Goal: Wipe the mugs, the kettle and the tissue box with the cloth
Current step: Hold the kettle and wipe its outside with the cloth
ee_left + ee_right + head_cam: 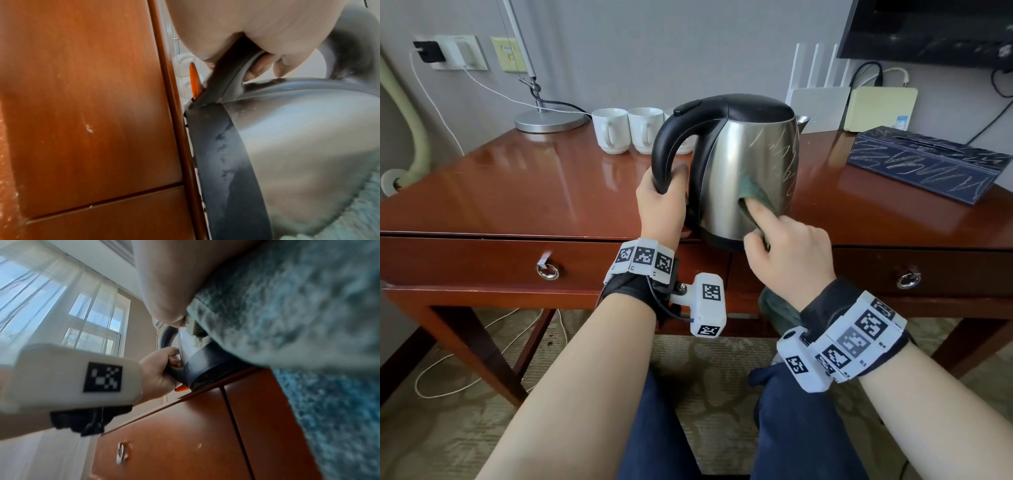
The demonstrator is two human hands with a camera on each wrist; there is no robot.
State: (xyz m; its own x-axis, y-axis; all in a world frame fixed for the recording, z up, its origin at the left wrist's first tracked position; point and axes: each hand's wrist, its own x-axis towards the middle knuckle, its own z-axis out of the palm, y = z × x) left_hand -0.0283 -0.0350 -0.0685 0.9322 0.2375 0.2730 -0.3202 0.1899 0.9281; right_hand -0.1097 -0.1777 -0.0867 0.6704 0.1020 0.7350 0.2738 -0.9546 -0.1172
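Two white mugs (626, 130) stand at the back of the wooden desk (517, 192). Left hand (659, 202) grips the steel kettle's (743, 164) black handle at the desk's front edge. Right hand (787, 250) presses a green cloth (755, 192) against its side. Scribbled tissue box (924, 162) lies far right.

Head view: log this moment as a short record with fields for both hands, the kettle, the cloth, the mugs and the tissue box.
left hand: grips the black handle of the kettle
right hand: presses the green cloth against the kettle wall with its forefinger stretched out
stainless steel kettle: at the desk's front edge, white scribbles on its side
green cloth: on the kettle's lower side
white mugs: in a row behind the kettle
dark blue tissue box: right, scribbled white
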